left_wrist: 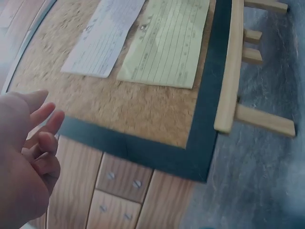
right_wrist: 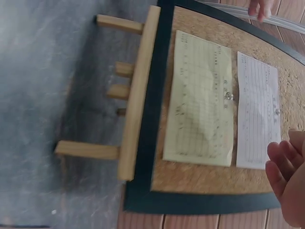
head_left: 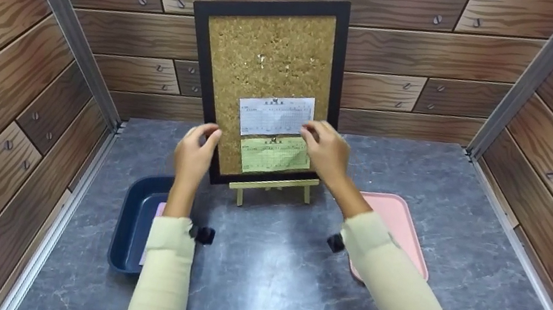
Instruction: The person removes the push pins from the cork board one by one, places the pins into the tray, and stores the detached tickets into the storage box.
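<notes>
A cork board (head_left: 270,54) with a black frame leans on a small wooden easel (head_left: 274,183). Two printed slips are pinned to its lower half, a white one (head_left: 277,116) above a yellow-green one (head_left: 275,156), each with a clear pushpin near its top edge. My left hand (head_left: 193,153) is at the board's left frame edge, its fingers loosely bent with nothing between them in the left wrist view. My right hand (head_left: 329,152) is over the right side of the board, fingertips close to the right edge of the white slip, fingers loosely bent.
A dark blue tray (head_left: 125,231) with something pink in it stands at the left, partly behind the left forearm. A pink tray (head_left: 399,219) lies at the right under the right arm. Wood-patterned walls (head_left: 398,52) enclose the grey marbled table (head_left: 256,285).
</notes>
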A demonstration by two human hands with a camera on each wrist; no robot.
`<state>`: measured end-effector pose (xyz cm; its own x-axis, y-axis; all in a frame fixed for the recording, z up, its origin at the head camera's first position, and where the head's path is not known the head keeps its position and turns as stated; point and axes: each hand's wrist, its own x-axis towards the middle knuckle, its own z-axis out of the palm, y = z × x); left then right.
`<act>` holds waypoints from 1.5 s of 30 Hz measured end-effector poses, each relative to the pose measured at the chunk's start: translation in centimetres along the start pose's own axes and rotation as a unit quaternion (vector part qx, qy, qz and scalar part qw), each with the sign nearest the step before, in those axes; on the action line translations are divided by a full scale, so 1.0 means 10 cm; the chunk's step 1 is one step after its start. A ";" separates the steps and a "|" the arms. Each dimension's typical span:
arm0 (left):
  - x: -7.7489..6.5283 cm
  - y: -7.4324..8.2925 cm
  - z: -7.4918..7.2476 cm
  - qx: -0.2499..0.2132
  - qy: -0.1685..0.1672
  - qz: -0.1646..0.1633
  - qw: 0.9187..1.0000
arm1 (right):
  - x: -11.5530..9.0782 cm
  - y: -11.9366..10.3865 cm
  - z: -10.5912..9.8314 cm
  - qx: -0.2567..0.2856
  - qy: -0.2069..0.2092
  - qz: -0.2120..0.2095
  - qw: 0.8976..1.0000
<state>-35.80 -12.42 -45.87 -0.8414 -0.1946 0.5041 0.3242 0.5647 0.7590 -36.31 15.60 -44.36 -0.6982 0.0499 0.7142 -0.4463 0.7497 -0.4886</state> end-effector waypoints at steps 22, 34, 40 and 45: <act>0.49 0.36 0.41 0.087 -0.024 0.045 0.995 | 0.60 -0.27 0.46 -0.081 -0.034 -0.029 0.996; 0.52 0.35 0.48 0.079 -0.019 0.044 0.996 | 0.66 -0.29 0.55 -0.099 -0.038 -0.032 0.994; 0.53 0.35 0.51 0.054 -0.008 0.037 0.998 | 0.68 -0.30 0.56 -0.099 -0.045 -0.025 0.994; 0.53 0.35 0.52 0.046 -0.005 0.029 0.999 | 0.68 -0.30 0.55 -0.099 -0.050 -0.020 0.994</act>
<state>-41.37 -7.28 -42.69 -0.8269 -0.1519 0.5415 0.3315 0.6462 0.6874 -42.83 10.06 -40.83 -0.7389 -0.0420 0.6725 -0.3631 0.8656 -0.3449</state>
